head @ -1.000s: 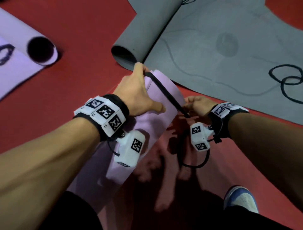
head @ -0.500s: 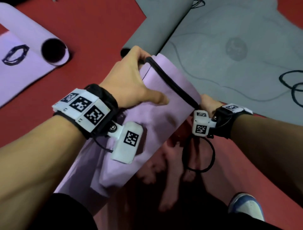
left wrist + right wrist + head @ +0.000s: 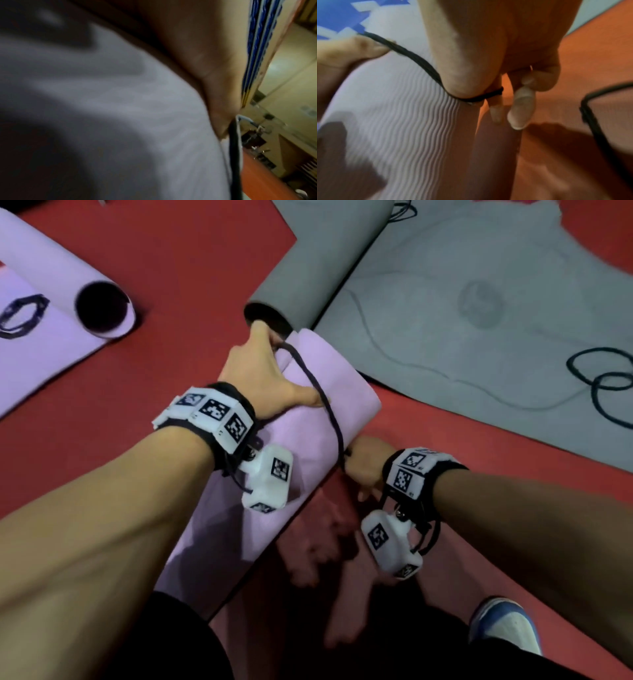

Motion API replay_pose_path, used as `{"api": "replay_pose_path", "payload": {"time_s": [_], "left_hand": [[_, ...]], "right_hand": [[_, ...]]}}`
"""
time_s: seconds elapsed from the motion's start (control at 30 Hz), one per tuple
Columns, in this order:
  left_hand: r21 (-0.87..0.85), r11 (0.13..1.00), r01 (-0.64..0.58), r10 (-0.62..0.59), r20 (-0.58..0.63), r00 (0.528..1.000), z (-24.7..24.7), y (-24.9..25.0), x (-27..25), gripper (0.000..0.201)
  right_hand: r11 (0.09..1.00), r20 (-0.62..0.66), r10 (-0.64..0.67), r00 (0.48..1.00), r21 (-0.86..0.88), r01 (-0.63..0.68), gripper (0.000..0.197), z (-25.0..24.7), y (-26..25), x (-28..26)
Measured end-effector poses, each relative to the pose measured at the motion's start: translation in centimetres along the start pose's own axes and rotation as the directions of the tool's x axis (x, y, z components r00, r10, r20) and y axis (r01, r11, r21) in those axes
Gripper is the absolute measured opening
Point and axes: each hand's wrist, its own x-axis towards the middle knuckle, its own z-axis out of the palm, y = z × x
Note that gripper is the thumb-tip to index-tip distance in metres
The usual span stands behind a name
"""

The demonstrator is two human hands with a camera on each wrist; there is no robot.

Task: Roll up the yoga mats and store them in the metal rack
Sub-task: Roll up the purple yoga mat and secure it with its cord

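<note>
Our left hand (image 3: 263, 378) clasps the rolled lilac foam yoga mat (image 3: 274, 474); our right hand (image 3: 363, 463), at its 4 o'clock, pinches the thin black elastic band (image 3: 329, 405).

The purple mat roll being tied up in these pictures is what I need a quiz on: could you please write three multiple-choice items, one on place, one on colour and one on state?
1. Where does the black band run?
A. Across the top of the purple mat roll
B. Around the grey mat
C. Around the shoe

2. What colour is the half-rolled mat beyond the purple roll?
A. Green
B. Grey
C. Yellow

3. What is the right hand doing?
A. Lying flat on the floor
B. Holding a shoe
C. Pulling the band at the roll's side

Answers:
1. A, the head view shows the band running from the left hand over the roll.
2. B, it lies part unrolled on the red floor.
3. C, the right wrist view shows the band hooked around the thumb.
</note>
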Motion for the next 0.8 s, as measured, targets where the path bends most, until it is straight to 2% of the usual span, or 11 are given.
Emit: {"api": "replay_pose_path", "payload": {"time_s": [0.1,0.17,0.23,0.27,0.37,0.47,0.53,0.6,0.67,0.8], "left_hand": [[-0.026,0.999,0.029,-0.029,0.019,0.999,1.3,-1.6,0.3,0.085],[-0.053,0.998,0.035,-0.033,0.048,0.998,2.2,-2.8,0.6,0.073],[-0.032,0.998,0.054,-0.048,0.157,0.987,2.9,-3.5,0.9,0.06],[-0.044,0.997,0.069,-0.057,0.23,0.972,3.1,-3.7,1.0,0.063],[-0.091,0.993,0.072,-0.026,0.431,0.902,3.1,-3.6,1.0,0.102],[0.118,0.99,-0.078,0.004,0.524,0.852,3.0,-3.5,0.3,0.136],[0.189,0.972,-0.142,0.034,0.485,0.874,3.4,-3.2,-0.3,0.142],[0.19,0.973,-0.128,0.046,0.385,0.922,3.5,-2.8,-0.4,0.13],[0.179,0.979,-0.097,0.041,0.297,0.954,3.0,-2.8,-0.2,0.118],[0.13,0.989,-0.076,0.048,0.209,0.977,1.2,-2.4,-0.2,0.107]], "right_hand": [[0.976,-0.095,-0.171,0.981,-0.156,0.155,0.024,-1.0,1.1,-0.2],[0.944,-0.12,-0.265,0.957,-0.233,0.232,0.037,-1.4,1.1,-0.6],[0.919,-0.119,-0.359,0.926,-0.222,0.327,0.036,-1.6,0.4,-0.9],[0.918,-0.125,-0.378,0.917,-0.178,0.354,0.034,-1.7,0.0,-1.0],[0.924,-0.142,-0.382,0.913,-0.085,0.373,0.035,-2.1,-0.1,-1.3],[0.947,-0.108,-0.319,0.942,0.013,0.322,0.036,-2.1,0.7,-1.2],[0.948,-0.089,-0.306,0.948,0.062,0.312,0.039,-2.0,1.0,-1.1],[0.944,-0.077,-0.31,0.948,0.097,0.316,0.045,-1.9,1.3,-0.6],[0.945,-0.047,-0.284,0.958,0.154,0.287,0.04,-1.6,1.9,0.0],[0.951,0.043,-0.072,0.996,0.305,0.055,0.031,-1.0,4.0,0.9]]}}
